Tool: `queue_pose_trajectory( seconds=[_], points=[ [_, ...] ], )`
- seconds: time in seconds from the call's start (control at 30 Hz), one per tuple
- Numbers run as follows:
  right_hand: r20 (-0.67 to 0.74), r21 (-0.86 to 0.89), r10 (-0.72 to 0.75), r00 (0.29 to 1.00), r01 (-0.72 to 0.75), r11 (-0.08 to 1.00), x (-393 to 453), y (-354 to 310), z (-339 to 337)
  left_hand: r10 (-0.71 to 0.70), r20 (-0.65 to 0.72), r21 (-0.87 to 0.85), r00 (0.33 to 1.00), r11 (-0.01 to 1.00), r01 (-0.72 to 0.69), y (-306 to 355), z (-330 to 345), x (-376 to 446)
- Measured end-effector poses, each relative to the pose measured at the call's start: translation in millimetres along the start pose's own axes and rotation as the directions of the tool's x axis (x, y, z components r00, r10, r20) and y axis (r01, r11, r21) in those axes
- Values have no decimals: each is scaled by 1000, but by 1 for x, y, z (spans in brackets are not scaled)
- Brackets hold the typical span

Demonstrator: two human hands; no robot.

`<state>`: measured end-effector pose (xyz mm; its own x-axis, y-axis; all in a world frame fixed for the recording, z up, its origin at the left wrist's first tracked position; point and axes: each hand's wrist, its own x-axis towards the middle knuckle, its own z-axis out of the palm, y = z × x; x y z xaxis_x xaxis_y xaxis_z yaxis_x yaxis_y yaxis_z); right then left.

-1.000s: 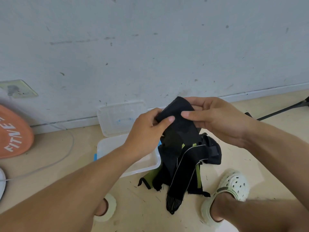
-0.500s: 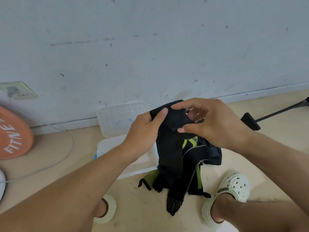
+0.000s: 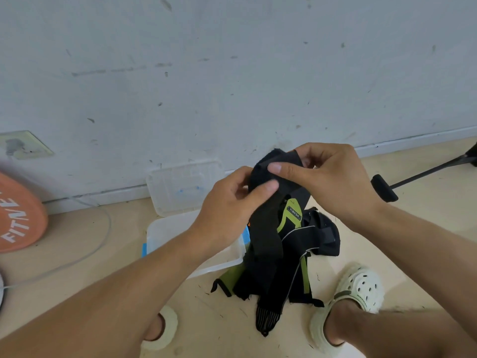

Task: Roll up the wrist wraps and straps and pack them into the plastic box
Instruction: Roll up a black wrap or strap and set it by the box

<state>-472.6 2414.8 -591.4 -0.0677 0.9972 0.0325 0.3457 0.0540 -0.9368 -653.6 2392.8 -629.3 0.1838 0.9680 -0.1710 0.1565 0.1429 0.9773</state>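
Observation:
A long black wrist wrap (image 3: 268,228) hangs from both my hands above the floor. My left hand (image 3: 229,208) pinches its upper end with thumb and fingers. My right hand (image 3: 333,179) grips the same folded top end from the right, its forefinger laid across the fabric. Below lies a pile of black and green straps (image 3: 307,257) on the floor. The clear plastic box (image 3: 160,233) stands just left of the pile, partly hidden by my left forearm. Its lid (image 3: 185,184) leans against the wall behind it.
An orange weight plate (image 3: 18,215) lies at the left edge, with a thin grey cable (image 3: 100,241) curving past it. A black rod with a foot (image 3: 387,189) reaches in from the right. My two feet in pale clogs (image 3: 358,293) stand below the pile.
Both hands have kept turning the top end of the wrap. My right hand shifted up and over the fold, and the left thumb moved across the fabric.

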Motion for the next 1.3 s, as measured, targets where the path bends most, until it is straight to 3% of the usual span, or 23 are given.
queue_pose_trajectory(
  seconds=[0.07, 0.17, 0.6, 0.9, 1.1, 1.3],
  points=[
    [19, 45, 33, 999, -34, 998, -1, 0, 1, 58, -56, 51, 997, 997, -56, -4, 1, 1],
    [12, 49, 55, 998, -55, 997, 0, 1, 1, 24, -85, 42, 996, 999, -20, -4, 1, 0],
    [190, 168, 221, 957, -253, 953, 0, -3, 0, -75, -48, -81, 996, 994, 71, -5, 3, 0],
    [255, 89, 261, 931, -291, 953, 0, 0, 2, -135, -22, -156, 991, 979, 129, -5, 4, -1],
    [198, -56, 228, 953, -222, 974, 0, 7, 3, -183, -20, -188, 983, 966, 176, -3, 7, -2],
    [75, -43, 197, 978, -194, 980, 4, 12, 1, -120, 39, -151, 992, 981, 125, -3, 5, -3]
  ],
)
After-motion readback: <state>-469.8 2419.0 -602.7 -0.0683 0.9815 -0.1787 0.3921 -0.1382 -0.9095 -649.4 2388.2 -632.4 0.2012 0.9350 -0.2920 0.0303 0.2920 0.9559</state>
